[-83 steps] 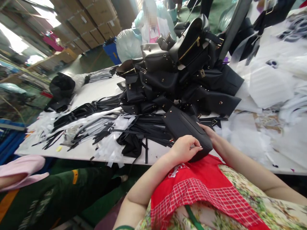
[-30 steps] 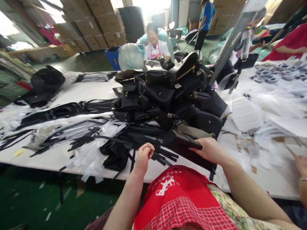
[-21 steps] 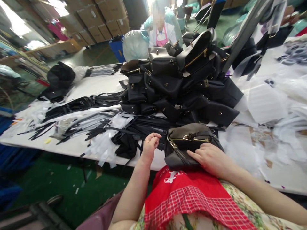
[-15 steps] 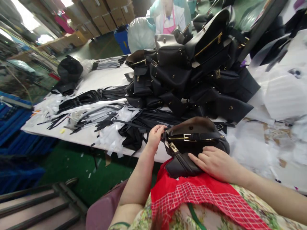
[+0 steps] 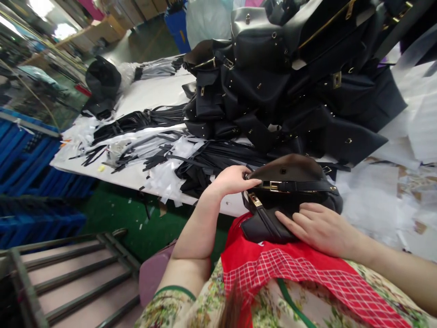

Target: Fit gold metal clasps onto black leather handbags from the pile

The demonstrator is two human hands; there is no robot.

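Note:
A black handbag (image 5: 293,198) with gold buckles and a zip lies at the table's front edge, against my red apron. My left hand (image 5: 234,180) is closed on the bag's left end, its thumb along the top beside the gold buckle and its fingers partly hidden behind the leather. On the front flap rests my right hand (image 5: 317,228), index finger stretched out over the leather, the others curled against the bag. A strap with a gold clasp (image 5: 255,199) runs down the front between the hands.
Many black bags (image 5: 259,86) are heaped behind the handbag. Bundles of black straps (image 5: 218,157) and white strips (image 5: 167,180) cover the table to the left. White sheets (image 5: 370,196) lie right. A metal rack (image 5: 78,278) and blue crates (image 5: 30,150) stand at left.
My left hand has moved from the bag's end tab onto its upper left edge, thumb now over the top. My right hand stays on the flap. The view has tilted down.

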